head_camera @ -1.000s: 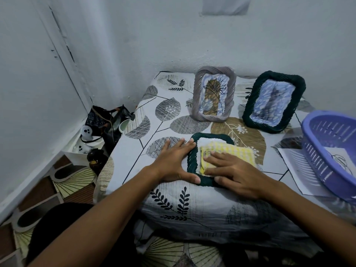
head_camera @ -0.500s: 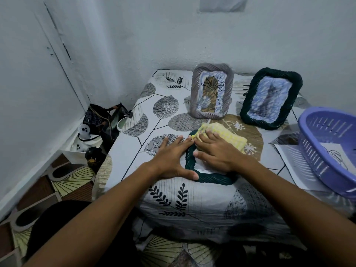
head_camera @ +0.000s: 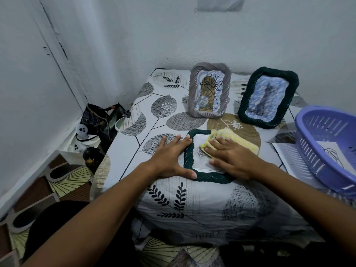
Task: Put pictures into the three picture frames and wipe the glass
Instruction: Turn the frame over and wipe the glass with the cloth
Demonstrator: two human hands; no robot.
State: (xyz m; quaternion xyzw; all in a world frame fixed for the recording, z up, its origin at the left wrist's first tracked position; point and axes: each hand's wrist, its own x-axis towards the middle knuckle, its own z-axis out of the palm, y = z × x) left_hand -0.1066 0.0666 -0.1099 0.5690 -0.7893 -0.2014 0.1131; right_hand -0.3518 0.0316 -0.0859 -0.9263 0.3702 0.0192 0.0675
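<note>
Third frame, dark green woven picture frame [head_camera: 188,151], lies flat on the leaf-print tablecloth [head_camera: 134,151] near the front edge, glass up. Long axis runs away from the person, roughly front to back, tilted a bit.

Left hand [head_camera: 170,157] lies flat on the cloth with fingers straight and spread, palm down, holding nothing. Thumb lies along the frame's near-left corner and the index fingertip touches the left rail, so it braces the frame from the left.

Right hand [head_camera: 229,158] presses a yellow checked cloth [head_camera: 240,142] onto the glass, fingers mostly straight, palm down. Cloth is bunched under the fingertips over the upper right part of the glass, and its free end trails off over the frame's right rail. Cannot tell if the thumb pinches it.

Key relation: bare glass lies left of and nearer than the cloth, toward the bracing hand. My guess is the wiping stroke needs to go back along the long axis toward the person. Right hand is the one on the glass, left only steadies.

Grey woven frame [head_camera: 210,93] and second dark green frame [head_camera: 268,97] stand upright at the back by the wall, both with pictures in. Purple plastic basket [head_camera: 327,143] sits at right with a sheet of paper inside.
</note>
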